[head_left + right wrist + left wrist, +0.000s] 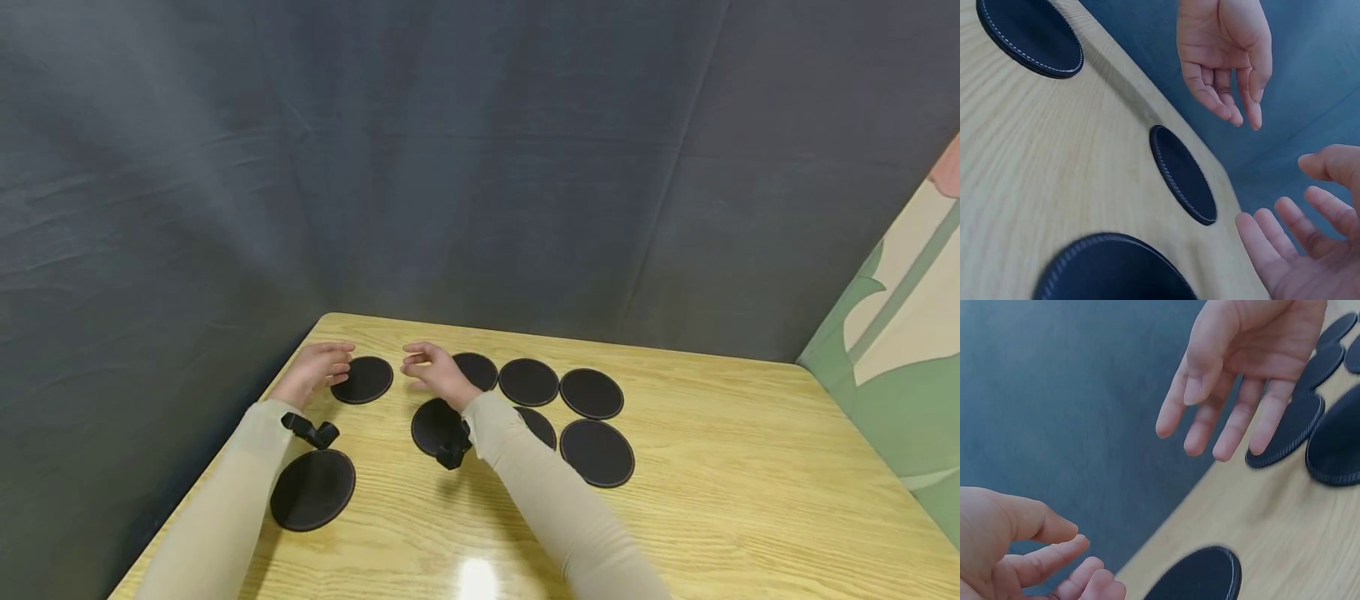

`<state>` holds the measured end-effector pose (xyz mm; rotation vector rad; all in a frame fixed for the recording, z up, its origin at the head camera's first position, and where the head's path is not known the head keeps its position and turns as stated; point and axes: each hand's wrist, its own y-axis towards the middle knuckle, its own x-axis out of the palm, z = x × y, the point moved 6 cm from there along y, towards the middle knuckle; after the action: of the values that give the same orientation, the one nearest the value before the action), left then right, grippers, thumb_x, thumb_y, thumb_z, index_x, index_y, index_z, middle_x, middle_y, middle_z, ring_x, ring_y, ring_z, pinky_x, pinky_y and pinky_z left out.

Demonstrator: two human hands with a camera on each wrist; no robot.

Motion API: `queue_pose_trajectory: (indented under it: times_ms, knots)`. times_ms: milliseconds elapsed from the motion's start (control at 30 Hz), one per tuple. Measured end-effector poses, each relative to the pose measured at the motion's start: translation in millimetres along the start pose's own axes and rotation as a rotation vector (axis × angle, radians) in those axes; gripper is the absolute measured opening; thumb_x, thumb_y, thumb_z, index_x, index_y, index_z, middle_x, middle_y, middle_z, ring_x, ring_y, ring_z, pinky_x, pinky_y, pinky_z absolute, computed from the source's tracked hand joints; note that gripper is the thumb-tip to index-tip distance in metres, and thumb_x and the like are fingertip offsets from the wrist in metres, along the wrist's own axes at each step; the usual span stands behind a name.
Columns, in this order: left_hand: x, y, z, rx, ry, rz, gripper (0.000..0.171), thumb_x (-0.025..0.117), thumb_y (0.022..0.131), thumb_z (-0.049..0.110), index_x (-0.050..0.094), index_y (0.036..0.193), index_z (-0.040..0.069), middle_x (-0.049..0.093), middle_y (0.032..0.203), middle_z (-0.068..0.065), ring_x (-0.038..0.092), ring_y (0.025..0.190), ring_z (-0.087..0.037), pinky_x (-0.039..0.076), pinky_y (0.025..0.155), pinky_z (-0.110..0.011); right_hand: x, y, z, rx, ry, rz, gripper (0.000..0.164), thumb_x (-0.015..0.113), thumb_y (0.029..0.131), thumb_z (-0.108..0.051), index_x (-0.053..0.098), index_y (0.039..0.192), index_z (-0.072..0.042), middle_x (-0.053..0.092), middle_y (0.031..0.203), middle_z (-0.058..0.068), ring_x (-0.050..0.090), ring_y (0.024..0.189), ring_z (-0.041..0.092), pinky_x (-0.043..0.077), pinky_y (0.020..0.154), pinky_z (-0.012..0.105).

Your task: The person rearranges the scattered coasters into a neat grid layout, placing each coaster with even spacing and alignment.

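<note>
My left hand (pixel 317 367) hovers at the left of the table, fingers loosely bent and nothing held. Just right of its fingertips lies a black round stitched coaster (pixel 364 382). In the left wrist view the left thumb and index fingertip come close together with nothing between them. My right hand (pixel 441 375) is raised opposite it, palm toward the left hand, fingers spread and relaxed in the right wrist view. Under the right wrist is another coaster (pixel 431 427), partly hidden by the wrist camera. A coaster (pixel 313 492) also lies nearer me, below the left wrist.
Several more coasters lie in two rows right of centre, including a back coaster (pixel 528 382) and a front-right coaster (pixel 597 452). The right forearm covers part of the front row. A dark curtain (pixel 480 167) hangs behind the wooden table (pixel 750 467) and along its left edge.
</note>
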<state>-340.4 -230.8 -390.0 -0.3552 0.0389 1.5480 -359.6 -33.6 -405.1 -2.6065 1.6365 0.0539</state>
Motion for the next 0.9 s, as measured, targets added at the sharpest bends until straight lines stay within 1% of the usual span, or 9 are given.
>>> queue_pose_trajectory:
  times_ms: [133, 333, 467, 500, 600, 633, 700, 800, 900]
  knots:
    - [-7.3, 7.7, -12.5, -0.04, 0.007, 0.028, 0.048, 0.041, 0.102, 0.009, 0.033, 0.147, -0.007, 0.031, 0.15, -0.028, 0.038, 0.134, -0.041, 0.043, 0.106, -0.039, 8, 5, 9, 0.031, 0.016, 0.036, 0.043, 0.055, 0.096, -0.004, 0.046, 0.138, 0.002, 0.053, 0.123, 0.02, 0.056, 0.117, 0.035, 0.047, 0.099, 0.052]
    - [-16.7, 15.6, -25.0, -0.073, 0.067, 0.066, 0.05, 0.04, 0.101, 0.009, 0.033, 0.147, -0.006, 0.027, 0.154, -0.025, 0.037, 0.136, -0.04, 0.042, 0.107, -0.041, 14, 11, 19, 0.073, 0.056, 0.066, 0.05, 0.055, 0.097, -0.006, 0.04, 0.144, 0.001, 0.048, 0.128, 0.02, 0.053, 0.121, 0.036, 0.047, 0.1, 0.05]
    - [-21.7, 20.2, -34.3, -0.106, 0.068, 0.093, 0.049, 0.039, 0.101, 0.012, 0.033, 0.147, -0.005, 0.029, 0.154, -0.025, 0.036, 0.137, -0.037, 0.04, 0.109, -0.042, 18, 13, 25, 0.111, 0.077, 0.069, 0.056, 0.057, 0.096, -0.007, 0.036, 0.147, -0.002, 0.045, 0.134, 0.022, 0.05, 0.125, 0.038, 0.047, 0.1, 0.05]
    - [-22.4, 21.0, -36.3, -0.112, 0.073, 0.094, 0.05, 0.037, 0.102, 0.013, 0.032, 0.148, -0.006, 0.029, 0.153, -0.025, 0.035, 0.138, -0.037, 0.039, 0.109, -0.043, 20, 13, 25, 0.118, 0.082, 0.069, 0.057, 0.057, 0.095, -0.007, 0.035, 0.148, -0.002, 0.044, 0.136, 0.023, 0.048, 0.127, 0.039, 0.047, 0.1, 0.05]
    - [-24.1, 22.8, -41.8, -0.137, 0.042, 0.097, 0.052, 0.036, 0.102, 0.014, 0.028, 0.148, -0.008, 0.027, 0.154, -0.026, 0.03, 0.141, -0.038, 0.035, 0.113, -0.043, 23, 12, 27, 0.135, 0.09, 0.066, 0.06, 0.058, 0.095, -0.008, 0.033, 0.149, -0.002, 0.041, 0.141, 0.025, 0.046, 0.129, 0.04, 0.046, 0.101, 0.051]
    - [-23.9, 23.1, -43.3, -0.142, 0.044, 0.085, 0.053, 0.035, 0.102, 0.014, 0.024, 0.148, -0.01, 0.024, 0.155, -0.027, 0.027, 0.142, -0.039, 0.033, 0.114, -0.043, 24, 12, 28, 0.14, 0.096, 0.064, 0.06, 0.058, 0.095, -0.008, 0.032, 0.149, -0.002, 0.04, 0.141, 0.025, 0.045, 0.13, 0.04, 0.046, 0.101, 0.051]
    - [-24.5, 24.0, -46.4, -0.155, 0.048, 0.087, 0.053, 0.035, 0.102, 0.014, 0.023, 0.148, -0.011, 0.023, 0.155, -0.027, 0.025, 0.142, -0.039, 0.032, 0.114, -0.043, 26, 13, 30, 0.15, 0.108, 0.065, 0.061, 0.058, 0.095, -0.008, 0.031, 0.149, -0.002, 0.039, 0.142, 0.026, 0.046, 0.13, 0.038, 0.045, 0.102, 0.052]
    - [-24.1, 24.7, -49.0, -0.165, 0.05, 0.085, 0.053, 0.035, 0.103, 0.013, 0.022, 0.149, -0.011, 0.02, 0.156, -0.026, 0.024, 0.143, -0.04, 0.031, 0.115, -0.043, 27, 15, 33, 0.159, 0.134, 0.072, 0.06, 0.058, 0.095, -0.007, 0.032, 0.149, -0.001, 0.042, 0.141, 0.025, 0.048, 0.128, 0.037, 0.045, 0.102, 0.052]
    - [-22.3, 24.7, -49.1, -0.166, 0.039, 0.097, 0.053, 0.037, 0.101, 0.011, 0.025, 0.148, -0.01, 0.02, 0.157, -0.026, 0.025, 0.142, -0.04, 0.033, 0.114, -0.043, 28, 16, 35, 0.163, 0.136, 0.076, 0.059, 0.058, 0.095, -0.007, 0.033, 0.148, -0.001, 0.045, 0.138, 0.024, 0.049, 0.128, 0.036, 0.045, 0.102, 0.05]
